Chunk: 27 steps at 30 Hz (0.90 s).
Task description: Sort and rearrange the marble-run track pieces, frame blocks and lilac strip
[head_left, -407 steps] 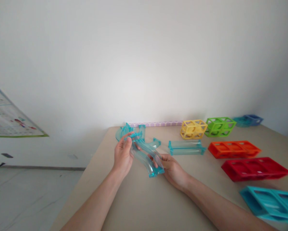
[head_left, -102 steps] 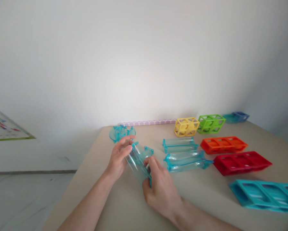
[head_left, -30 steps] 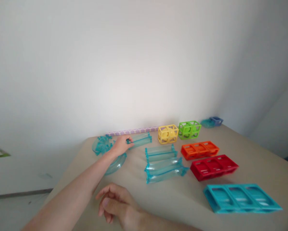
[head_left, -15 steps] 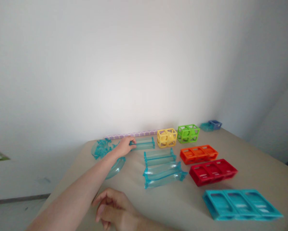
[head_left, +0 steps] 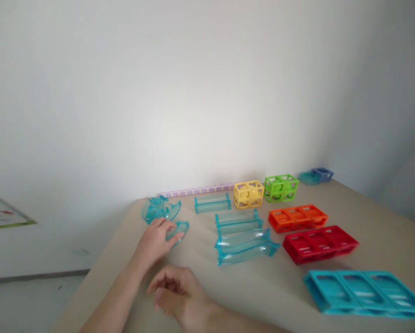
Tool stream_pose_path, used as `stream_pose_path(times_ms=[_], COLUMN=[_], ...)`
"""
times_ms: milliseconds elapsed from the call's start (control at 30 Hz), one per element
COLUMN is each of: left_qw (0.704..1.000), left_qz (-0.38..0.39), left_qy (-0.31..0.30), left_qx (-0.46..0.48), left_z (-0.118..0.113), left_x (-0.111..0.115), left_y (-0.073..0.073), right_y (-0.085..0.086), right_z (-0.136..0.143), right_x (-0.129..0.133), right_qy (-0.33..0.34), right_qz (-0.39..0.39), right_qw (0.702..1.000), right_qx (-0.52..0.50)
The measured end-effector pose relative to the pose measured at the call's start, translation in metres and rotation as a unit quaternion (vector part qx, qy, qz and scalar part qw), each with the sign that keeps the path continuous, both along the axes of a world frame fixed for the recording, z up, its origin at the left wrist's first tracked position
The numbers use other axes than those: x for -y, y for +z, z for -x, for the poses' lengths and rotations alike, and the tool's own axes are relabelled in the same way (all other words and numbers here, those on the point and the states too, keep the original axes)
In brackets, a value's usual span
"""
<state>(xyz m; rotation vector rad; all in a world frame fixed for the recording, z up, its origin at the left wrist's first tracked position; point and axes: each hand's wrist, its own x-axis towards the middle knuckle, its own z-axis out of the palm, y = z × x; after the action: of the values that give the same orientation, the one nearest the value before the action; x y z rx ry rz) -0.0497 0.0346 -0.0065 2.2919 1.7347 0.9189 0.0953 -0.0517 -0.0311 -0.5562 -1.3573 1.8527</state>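
At the left of the table, my left hand (head_left: 158, 238) is over a curved clear teal track piece (head_left: 180, 230), its thumb and fingers apart. It covers part of this piece, and I cannot tell whether it touches it. Just behind lies a heap of clear teal pieces (head_left: 158, 208). My right hand (head_left: 177, 291) is near the front edge with fingers loosely curled, a gap to the thumb and nothing in it. Straight clear teal track pieces lie to the right: one at the back (head_left: 212, 203), one in the middle (head_left: 239, 223) and a wider one in front (head_left: 246, 247).
Open plastic blocks stand on the right: yellow (head_left: 249, 194), green (head_left: 281, 188), orange (head_left: 297, 218), red (head_left: 320, 244) and turquoise (head_left: 365, 292). A blue block (head_left: 322, 174) is in the far corner. A patterned purple strip (head_left: 200, 190) runs along the wall.
My left hand has left the straight track piece at the back, which stays on the table, and come nearer to the curved piece. The view has shifted slightly left.
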Motion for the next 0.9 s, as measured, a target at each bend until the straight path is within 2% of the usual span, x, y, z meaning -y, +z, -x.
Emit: stream_pose_path(times_ms=[67, 100, 300, 400, 500, 600, 700, 767, 900], left_qw=[0.996, 0.994, 0.992, 0.991, 0.981, 0.950, 0.913, 0.917, 0.958], left_qz=[0.053, 0.065, 0.054, 0.040, 0.034, 0.106, 0.205, 0.214, 0.115], left_qy=[-0.066, -0.078, -0.062, -0.041, 0.002, -0.002, -0.022, -0.013, 0.081], left_qx=[0.013, 0.031, 0.100, 0.118, 0.189, 0.293, 0.351, 0.335, 0.249], left_z=[-0.003, -0.006, -0.016, -0.010, -0.006, -0.008, -0.012, -0.013, -0.006], left_x=[0.005, 0.006, 0.003, 0.005, 0.010, 0.016, 0.019, 0.017, 0.010], left_y=[-0.004, -0.006, -0.008, -0.006, 0.002, 0.010, 0.012, 0.010, 0.006], right_y=[0.002, 0.003, -0.001, -0.006, -0.009, -0.007, -0.003, -0.002, -0.005], right_z=[-0.002, -0.003, -0.007, -0.007, -0.007, -0.006, -0.004, -0.003, -0.003], right_x=[0.002, 0.002, -0.002, -0.005, -0.009, -0.014, -0.017, -0.018, -0.019], right_qy=[-0.043, -0.071, -0.192, -0.241, -0.291, -0.276, -0.226, -0.206, -0.217], right_qz=[-0.039, -0.062, -0.190, -0.173, -0.081, 0.005, 0.018, 0.001, -0.018], right_qw=[0.998, 0.995, 0.956, 0.945, 0.945, 0.957, 0.973, 0.978, 0.974], right_qx=[0.010, 0.021, 0.119, 0.139, 0.128, 0.092, 0.045, 0.034, 0.066])
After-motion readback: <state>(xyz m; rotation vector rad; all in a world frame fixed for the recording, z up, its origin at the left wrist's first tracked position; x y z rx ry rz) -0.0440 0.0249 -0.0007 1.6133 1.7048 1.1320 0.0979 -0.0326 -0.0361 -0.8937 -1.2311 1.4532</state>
